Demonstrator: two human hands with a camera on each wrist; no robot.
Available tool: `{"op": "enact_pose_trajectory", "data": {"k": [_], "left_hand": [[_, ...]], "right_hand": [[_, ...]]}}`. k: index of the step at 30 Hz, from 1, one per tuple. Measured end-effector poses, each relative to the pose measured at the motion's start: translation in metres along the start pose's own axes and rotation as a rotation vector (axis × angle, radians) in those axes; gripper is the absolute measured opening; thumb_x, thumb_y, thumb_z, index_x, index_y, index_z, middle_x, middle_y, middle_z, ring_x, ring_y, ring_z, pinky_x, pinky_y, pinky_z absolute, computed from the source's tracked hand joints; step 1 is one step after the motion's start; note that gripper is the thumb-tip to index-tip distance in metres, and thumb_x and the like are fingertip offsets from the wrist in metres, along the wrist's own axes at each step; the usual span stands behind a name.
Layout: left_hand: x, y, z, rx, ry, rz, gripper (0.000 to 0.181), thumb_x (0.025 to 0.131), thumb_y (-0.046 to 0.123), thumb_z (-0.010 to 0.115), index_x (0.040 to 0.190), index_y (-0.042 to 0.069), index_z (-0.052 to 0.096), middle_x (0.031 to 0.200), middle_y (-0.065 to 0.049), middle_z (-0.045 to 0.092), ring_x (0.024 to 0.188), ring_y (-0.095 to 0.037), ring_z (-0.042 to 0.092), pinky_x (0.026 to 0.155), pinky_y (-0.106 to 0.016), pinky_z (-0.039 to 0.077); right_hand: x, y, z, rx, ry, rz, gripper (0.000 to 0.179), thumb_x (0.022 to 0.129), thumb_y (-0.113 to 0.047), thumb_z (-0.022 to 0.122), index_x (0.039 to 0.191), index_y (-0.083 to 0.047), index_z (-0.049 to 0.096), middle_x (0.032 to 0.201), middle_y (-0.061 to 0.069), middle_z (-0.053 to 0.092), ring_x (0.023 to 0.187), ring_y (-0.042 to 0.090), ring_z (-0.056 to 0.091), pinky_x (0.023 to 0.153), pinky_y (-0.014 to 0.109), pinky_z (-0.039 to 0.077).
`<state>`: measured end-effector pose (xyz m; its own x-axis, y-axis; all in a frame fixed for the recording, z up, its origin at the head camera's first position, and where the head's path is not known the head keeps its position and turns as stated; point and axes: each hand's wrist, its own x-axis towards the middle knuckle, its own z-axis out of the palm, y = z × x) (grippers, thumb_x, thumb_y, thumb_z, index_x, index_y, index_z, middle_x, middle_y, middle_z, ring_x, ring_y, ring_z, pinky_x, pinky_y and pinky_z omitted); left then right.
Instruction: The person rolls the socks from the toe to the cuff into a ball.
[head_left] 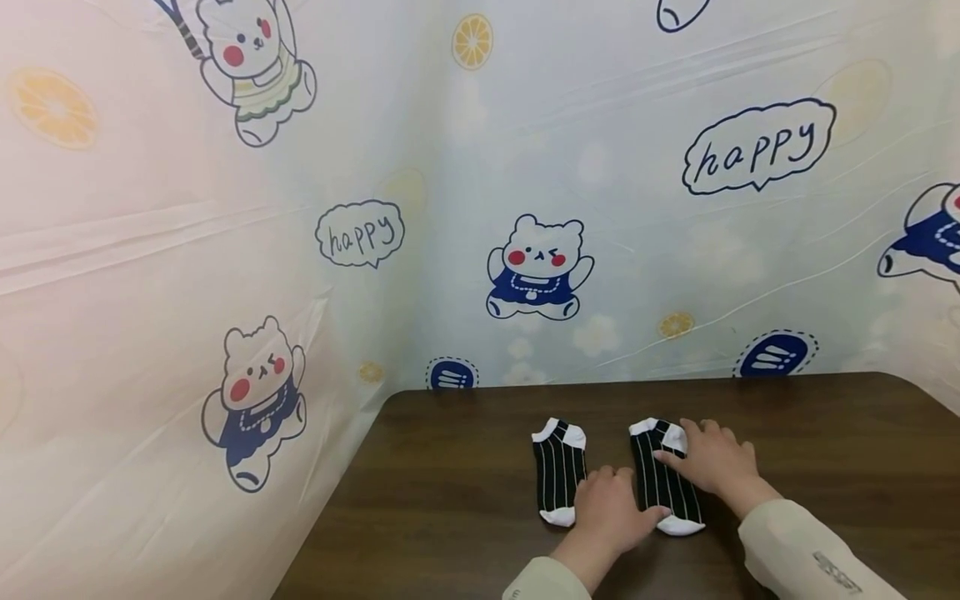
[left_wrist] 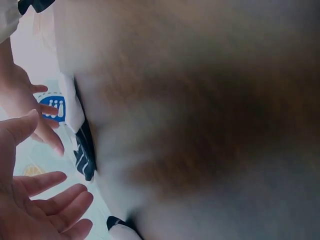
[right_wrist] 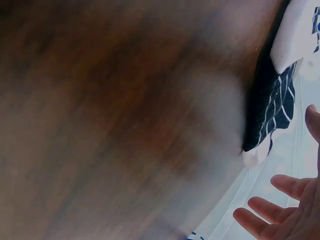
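Note:
Two black ankle socks with thin white stripes and white toes and heels lie flat, side by side, on a dark wooden table. My left hand (head_left: 609,512) is between the left sock (head_left: 558,471) and the right sock (head_left: 663,483), its thumb over the right sock's white toe. In the left wrist view the fingers of that hand (left_wrist: 47,202) are spread, with nothing in them. Over the right sock's upper right side is my right hand (head_left: 716,457), thumb across the stripes. The right wrist view shows its fingers (right_wrist: 287,186) extended beside the sock (right_wrist: 272,107); contact is unclear.
The brown table (head_left: 450,467) has rounded far corners. Behind it and along the left hangs a pale curtain (head_left: 450,167) printed with bears, orange slices and the word happy. Light sleeves (head_left: 810,550) cover both forearms.

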<state>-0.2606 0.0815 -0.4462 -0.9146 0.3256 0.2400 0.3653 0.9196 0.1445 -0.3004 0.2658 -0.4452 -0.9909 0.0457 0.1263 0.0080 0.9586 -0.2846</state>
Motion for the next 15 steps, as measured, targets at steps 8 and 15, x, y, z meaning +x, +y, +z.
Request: {"op": "enact_pose_trajectory", "data": {"k": [8,15], "left_hand": [[0.001,0.004,0.006,0.018,0.009,-0.006,0.057,0.072,0.068,0.066,0.099,0.018,0.071,0.085,0.002,0.059,0.087,-0.013,0.058,0.075,-0.03,0.044],[0.001,0.004,0.009,0.026,-0.012,-0.031,0.054,0.07,0.067,0.067,0.092,0.018,0.071,0.081,0.001,0.058,0.084,-0.013,0.057,0.072,-0.03,0.043]], "right_hand": [[0.007,0.006,0.0,-0.008,-0.013,0.018,0.088,0.082,-0.064,0.058,0.13,0.009,0.048,0.121,0.04,0.044,0.107,0.056,0.044,0.083,0.073,0.03],[0.013,0.01,0.003,-0.019,-0.028,0.03,0.085,0.083,-0.061,0.059,0.128,0.01,0.049,0.12,0.04,0.044,0.106,0.055,0.044,0.082,0.073,0.03]]}}
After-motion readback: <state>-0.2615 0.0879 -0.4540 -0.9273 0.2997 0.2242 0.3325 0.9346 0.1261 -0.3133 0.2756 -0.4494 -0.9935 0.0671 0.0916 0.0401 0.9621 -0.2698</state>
